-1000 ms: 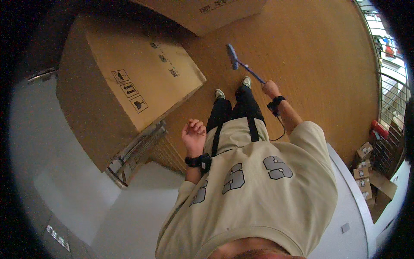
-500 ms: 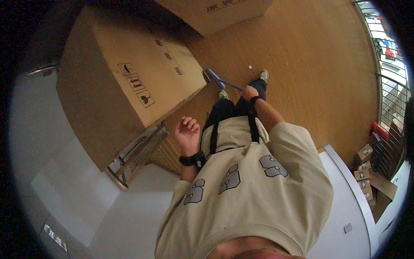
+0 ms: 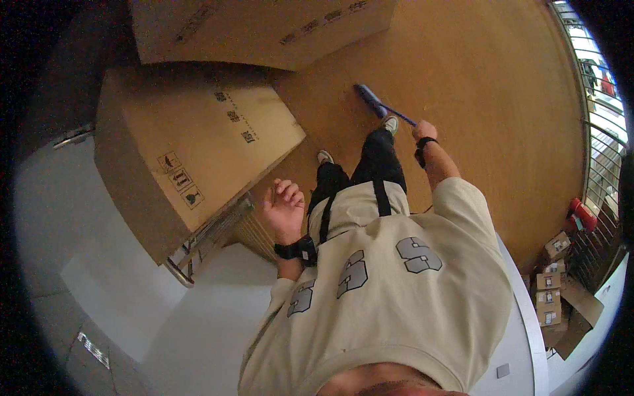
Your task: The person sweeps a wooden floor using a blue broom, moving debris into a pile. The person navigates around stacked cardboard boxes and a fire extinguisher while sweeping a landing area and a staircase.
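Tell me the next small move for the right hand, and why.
Perhaps ease the right hand forward slightly, taking the blue broom head away from the right shoe: the hand grips the handle, the head's near end shows right by that shoe, and brown floor extends ahead.

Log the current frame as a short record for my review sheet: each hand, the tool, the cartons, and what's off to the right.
Right hand: closed around the handle of a blue broom-like tool
Left hand: holding nothing, fingers loosely curled
Tool head: near the right shoe; floor contact unclear
Floor: brown
Large cartons: one at left, another at the top
Right side: small stacked cartons, a red object, metal bars
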Demonstrator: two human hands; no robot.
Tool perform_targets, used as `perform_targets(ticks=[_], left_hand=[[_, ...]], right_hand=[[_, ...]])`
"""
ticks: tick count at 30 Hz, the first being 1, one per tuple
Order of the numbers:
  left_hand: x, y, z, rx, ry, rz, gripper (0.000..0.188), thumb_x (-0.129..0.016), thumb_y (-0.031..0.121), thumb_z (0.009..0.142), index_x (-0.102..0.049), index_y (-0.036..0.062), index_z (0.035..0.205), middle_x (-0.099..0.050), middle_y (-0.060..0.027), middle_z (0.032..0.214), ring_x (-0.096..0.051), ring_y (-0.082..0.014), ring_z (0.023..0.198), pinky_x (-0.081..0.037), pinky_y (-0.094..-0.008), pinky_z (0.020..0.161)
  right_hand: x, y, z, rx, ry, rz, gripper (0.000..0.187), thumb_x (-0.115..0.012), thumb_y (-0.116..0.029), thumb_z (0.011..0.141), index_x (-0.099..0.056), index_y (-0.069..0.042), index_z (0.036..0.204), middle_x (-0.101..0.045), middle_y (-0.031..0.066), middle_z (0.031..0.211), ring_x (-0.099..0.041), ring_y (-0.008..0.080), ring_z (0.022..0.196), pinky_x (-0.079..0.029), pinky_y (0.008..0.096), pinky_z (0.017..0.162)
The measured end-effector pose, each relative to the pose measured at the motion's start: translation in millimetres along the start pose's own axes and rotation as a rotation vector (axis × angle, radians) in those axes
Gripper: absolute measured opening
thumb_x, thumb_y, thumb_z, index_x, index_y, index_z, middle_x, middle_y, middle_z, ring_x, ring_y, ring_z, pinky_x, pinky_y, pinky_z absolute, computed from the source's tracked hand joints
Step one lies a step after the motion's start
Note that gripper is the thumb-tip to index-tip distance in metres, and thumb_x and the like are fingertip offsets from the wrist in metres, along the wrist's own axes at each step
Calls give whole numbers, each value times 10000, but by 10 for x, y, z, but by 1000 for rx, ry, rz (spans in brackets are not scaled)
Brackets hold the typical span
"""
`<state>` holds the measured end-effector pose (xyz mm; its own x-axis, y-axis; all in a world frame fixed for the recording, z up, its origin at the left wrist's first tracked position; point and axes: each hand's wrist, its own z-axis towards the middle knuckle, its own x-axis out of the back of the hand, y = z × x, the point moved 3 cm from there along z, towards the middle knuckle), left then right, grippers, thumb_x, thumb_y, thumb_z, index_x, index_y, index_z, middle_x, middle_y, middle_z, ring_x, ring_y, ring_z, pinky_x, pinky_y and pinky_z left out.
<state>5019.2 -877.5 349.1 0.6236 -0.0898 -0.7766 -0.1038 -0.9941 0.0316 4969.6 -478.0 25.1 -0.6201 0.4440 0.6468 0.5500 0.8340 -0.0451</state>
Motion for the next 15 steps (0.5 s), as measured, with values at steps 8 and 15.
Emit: perform_targets(ticks=[8,15], left_hand=[[-201,-307,294,16,56,-3,167,-490,193,884,-526,47,957,-461,-15,784,-396,-132,658,-329,-270,557],[-273,-361,443,63,95,49,162,-486,189,883,-535,44,938,-463,-18,778,-393,-133,658,-325,-268,557]], right_hand=[[788,699,473,-154,121,40,245,-545,-227,885,-681,-38,962,-673,166,982,-657,308,904,-528,406,752],[813,477,413,1,131,191,241,-534,-202,861,-652,2,911,-656,220,952,-639,368,884,-510,455,761]])
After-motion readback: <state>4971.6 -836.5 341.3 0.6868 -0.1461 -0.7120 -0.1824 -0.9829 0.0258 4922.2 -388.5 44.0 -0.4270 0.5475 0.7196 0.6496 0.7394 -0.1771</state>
